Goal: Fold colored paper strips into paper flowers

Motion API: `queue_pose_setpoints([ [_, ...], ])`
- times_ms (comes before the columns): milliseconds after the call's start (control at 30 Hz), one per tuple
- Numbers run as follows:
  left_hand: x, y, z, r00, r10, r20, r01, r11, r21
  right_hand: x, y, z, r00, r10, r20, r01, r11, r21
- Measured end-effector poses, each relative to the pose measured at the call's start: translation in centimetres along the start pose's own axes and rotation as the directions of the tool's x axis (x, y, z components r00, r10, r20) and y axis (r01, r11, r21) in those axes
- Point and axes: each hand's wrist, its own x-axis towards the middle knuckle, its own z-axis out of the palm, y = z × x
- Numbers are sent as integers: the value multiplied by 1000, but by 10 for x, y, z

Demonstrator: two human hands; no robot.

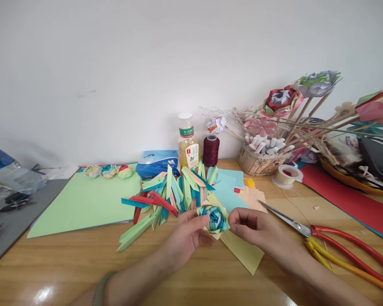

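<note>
A folded paper flower (214, 219) in blue, teal and pale yellow sits between both hands just above the wooden table (83, 267). My left hand (185, 238) grips its left side with thumb and fingers. My right hand (255, 227) pinches its right edge. Right behind it lies a heap of folded paper strips (166, 199) in green, red, blue and peach. A yellow paper sheet (242, 253) lies under the hands.
Scissors with red and yellow handles (335, 246) lie at right. A green sheet (86, 199), three small paper flowers (108, 171), tissue pack (158, 163), bottle (187, 142), maroon thread spool (211, 151), wire spool (286, 175), and a basket (260, 163) of paper flowers on sticks line the back.
</note>
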Motion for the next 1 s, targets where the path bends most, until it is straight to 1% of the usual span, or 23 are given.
queue_pose_setpoints([
  [67,0,0,0,1000,-1,-4,1,1000,-15,-3,0,1,992,-92,-87,86,994,-75],
  [100,0,0,-1,1000,1,-1,-1,1000,-23,-4,0,1,978,-153,-142,135,982,-130],
  [167,1,0,-1,1000,2,7,-2,999,-34,-7,-1,2,924,-313,-220,253,931,-263],
  [233,1,-1,-1,1000,-3,0,3,999,-42,-10,0,3,840,-496,-219,387,831,-399],
  [300,2,-1,-1,1000,-15,-18,14,999,-51,-12,2,3,742,-654,-148,506,690,-517],
  [367,2,-1,-1,1000,-23,-22,22,998,-53,-13,5,4,655,-754,-53,576,543,-611],
  [400,3,-1,-2,1000,-24,-12,23,998,-52,-13,7,4,623,-782,-13,592,482,-645],
  [467,3,-1,-3,1000,-22,15,22,999,-47,-13,11,4,590,-807,37,599,406,-690],
  [567,3,-1,-4,999,-25,32,26,999,-48,-12,17,3,566,-822,67,599,354,-719],
  [700,2,-1,-3,999,-42,20,43,998,-40,-11,22,2,516,-851,95,584,269,-766],
  [867,2,-1,-1,998,-69,-1,69,997,-47,-11,24,0,493,-864,105,580,236,-780],
  [1000,2,-1,-2,996,-85,2,85,994,-67,-12,21,-2,465,-870,166,582,159,-798],
])
